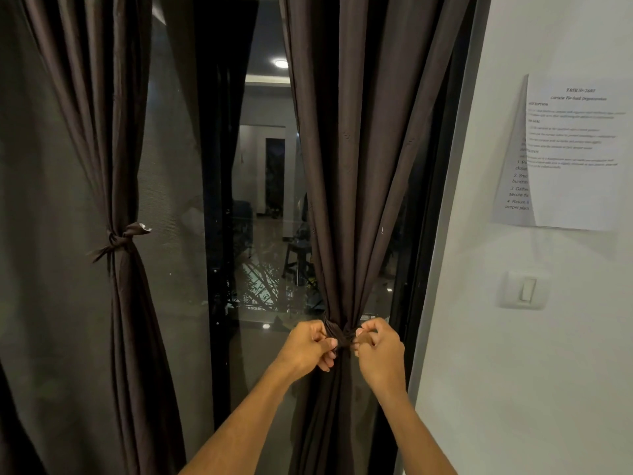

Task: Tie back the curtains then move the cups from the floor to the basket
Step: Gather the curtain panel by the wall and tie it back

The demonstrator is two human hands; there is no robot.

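Both arms are in close: the left hand (310, 344) and the right hand (378, 351) sit either side of the right curtain (363, 166). Their fingers are curled, pinching the ends of the dark tie (340, 332) that cinches its gathered folds. Left of the right curtain, the left curtain (102, 132) hangs already bound with its own knotted tie (120, 238). Behind the right curtain, the glass door (260, 200) reflects a lit room. Right of it stands a white wall (513, 389) — a printed sheet (575, 156) taped above a light switch (525, 289).
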